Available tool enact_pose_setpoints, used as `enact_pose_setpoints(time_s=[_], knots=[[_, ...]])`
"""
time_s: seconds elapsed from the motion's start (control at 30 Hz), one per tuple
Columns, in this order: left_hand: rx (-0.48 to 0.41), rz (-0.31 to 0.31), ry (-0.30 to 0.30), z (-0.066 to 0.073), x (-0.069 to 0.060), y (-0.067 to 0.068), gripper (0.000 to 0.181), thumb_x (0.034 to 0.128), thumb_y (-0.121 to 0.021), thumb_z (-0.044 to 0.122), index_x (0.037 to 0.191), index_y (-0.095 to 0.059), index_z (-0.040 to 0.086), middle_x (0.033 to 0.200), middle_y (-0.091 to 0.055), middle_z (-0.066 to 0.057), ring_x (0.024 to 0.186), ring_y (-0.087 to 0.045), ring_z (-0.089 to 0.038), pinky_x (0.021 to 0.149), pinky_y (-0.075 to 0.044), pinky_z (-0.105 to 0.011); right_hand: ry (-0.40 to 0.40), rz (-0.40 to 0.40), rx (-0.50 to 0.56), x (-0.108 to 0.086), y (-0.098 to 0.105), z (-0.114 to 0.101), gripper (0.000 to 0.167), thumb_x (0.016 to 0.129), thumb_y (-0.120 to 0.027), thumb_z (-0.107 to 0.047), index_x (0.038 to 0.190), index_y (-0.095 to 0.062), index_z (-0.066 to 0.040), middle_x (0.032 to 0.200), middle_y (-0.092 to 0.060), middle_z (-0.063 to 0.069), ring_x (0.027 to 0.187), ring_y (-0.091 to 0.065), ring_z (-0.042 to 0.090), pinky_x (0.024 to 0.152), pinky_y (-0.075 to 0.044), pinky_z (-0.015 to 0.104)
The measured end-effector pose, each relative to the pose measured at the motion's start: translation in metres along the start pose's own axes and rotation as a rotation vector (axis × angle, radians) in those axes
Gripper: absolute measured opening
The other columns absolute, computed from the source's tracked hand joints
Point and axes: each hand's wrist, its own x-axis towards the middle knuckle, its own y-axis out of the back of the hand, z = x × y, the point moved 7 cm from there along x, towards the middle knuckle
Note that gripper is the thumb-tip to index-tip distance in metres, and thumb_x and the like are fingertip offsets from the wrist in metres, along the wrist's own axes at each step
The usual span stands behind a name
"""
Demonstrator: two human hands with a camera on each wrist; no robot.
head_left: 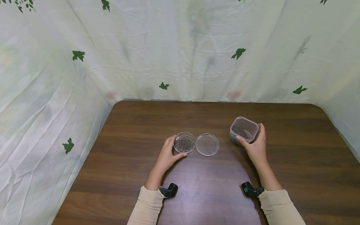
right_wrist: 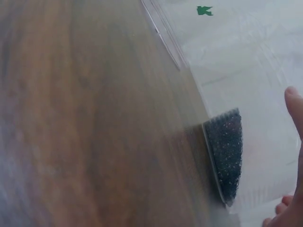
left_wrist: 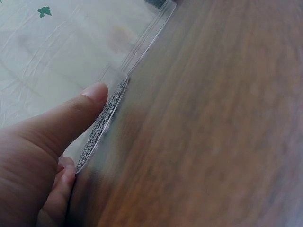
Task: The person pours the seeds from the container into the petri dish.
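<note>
- Dish [head_left: 184,132], round and clear, lies level on the brown table [head_left: 140,125], nearer its left edge than the tub is; gray grains [head_left: 184,143] cover the dish's bottom.
- Left hand [head_left: 166,159] pinches the dish from its left side, thumb at the near rim and fingers at the far left of it.
- Lid [head_left: 207,145], round and clear, lies flat just right of the dish; whether their rims touch, I cannot tell.
- Tub [head_left: 232,137], square with rounded corners and see-through, is right of the lid, well apart from it, and closer to the table's far edge than the dish.
- Right hand [head_left: 257,148] grips the tub at its right side, thumb on the near wall, fingers round the right wall.
- Dark grains [head_left: 239,132] gather toward the tub's left side; whether its base touches the table, I cannot tell.
- Sleeves [head_left: 281,204], pale beige, cover both forearms, with a black device [head_left: 169,190] at each wrist.
- Cloth [head_left: 180,47], pale with green leaf shapes, hangs beyond the table's far edge and along its left and right edges.
</note>
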Motion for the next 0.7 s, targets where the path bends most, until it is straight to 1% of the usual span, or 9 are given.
enact_pose_setpoints(time_s=[0.13,0.23,0.33,0.4,0.5,0.63,0.7], knots=[[0.003,-0.003,0.004,-0.001,0.0,0.0,0.089,0.0667,-0.079,0.029,0.134,-0.033,-0.007,0.13,-0.038,-0.024,0.12,-0.036,-0.034,0.099,-0.029,-0.044,0.057,0.034,0.002,-0.001,0.002,-0.008,0.103,0.068,-0.079,-0.021,0.144,-0.011,-0.011,0.145,-0.015,0.007,0.131,-0.014,0.018,0.105,-0.012,0.038],[0.001,-0.005,0.009,-0.001,0.0,0.0,0.089,0.0667,-0.079,0.029,0.134,-0.033,-0.007,0.13,-0.038,-0.024,0.12,-0.036,-0.034,0.099,-0.029,-0.044,0.113,0.067,0.003,-0.002,0.004,-0.016,0.103,0.065,-0.081,-0.019,0.144,-0.013,-0.015,0.145,-0.016,0.001,0.131,-0.014,0.013,0.105,-0.013,0.036],[-0.004,-0.006,0.011,-0.001,0.0,0.0,0.089,0.0667,-0.079,0.029,0.134,-0.032,-0.007,0.13,-0.037,-0.024,0.12,-0.036,-0.034,0.099,-0.029,-0.044,0.168,0.082,0.005,-0.004,0.005,-0.026,0.105,0.063,-0.082,-0.015,0.144,-0.015,-0.017,0.145,-0.017,-0.002,0.131,-0.015,0.011,0.105,-0.014,0.036],[-0.005,-0.006,0.012,0.0,0.0,0.0,0.089,0.0668,-0.079,0.028,0.134,-0.032,-0.007,0.13,-0.037,-0.024,0.12,-0.036,-0.034,0.099,-0.029,-0.044,0.203,0.086,0.008,-0.005,0.005,-0.034,0.106,0.061,-0.083,-0.011,0.144,-0.016,-0.017,0.145,-0.018,-0.001,0.131,-0.016,0.012,0.105,-0.015,0.038],[-0.005,-0.006,0.011,0.001,0.0,0.001,0.089,0.0669,-0.079,0.028,0.134,-0.032,-0.007,0.13,-0.037,-0.024,0.12,-0.036,-0.034,0.099,-0.029,-0.044,0.254,0.082,0.022,-0.01,0.004,-0.052,0.108,0.057,-0.083,-0.003,0.143,-0.018,-0.011,0.145,-0.02,0.007,0.13,-0.019,0.016,0.104,-0.018,0.039],[-0.003,-0.003,0.007,0.001,0.0,0.001,0.089,0.0668,-0.079,0.028,0.134,-0.033,-0.008,0.13,-0.038,-0.024,0.12,-0.036,-0.035,0.099,-0.029,-0.044,0.307,0.064,0.036,-0.02,0.001,-0.077,0.109,0.053,-0.082,0.006,0.142,-0.019,-0.004,0.143,-0.022,0.015,0.127,-0.024,0.02,0.101,-0.021,0.032],[-0.001,-0.003,0.006,0.001,0.0,0.001,0.089,0.0667,-0.079,0.029,0.134,-0.033,-0.007,0.13,-0.038,-0.024,0.12,-0.036,-0.034,0.099,-0.029,-0.044,0.333,0.055,0.042,-0.024,-0.002,-0.087,0.108,0.052,-0.081,0.008,0.141,-0.02,-0.001,0.142,-0.024,0.016,0.125,-0.026,0.02,0.1,-0.022,0.028]])
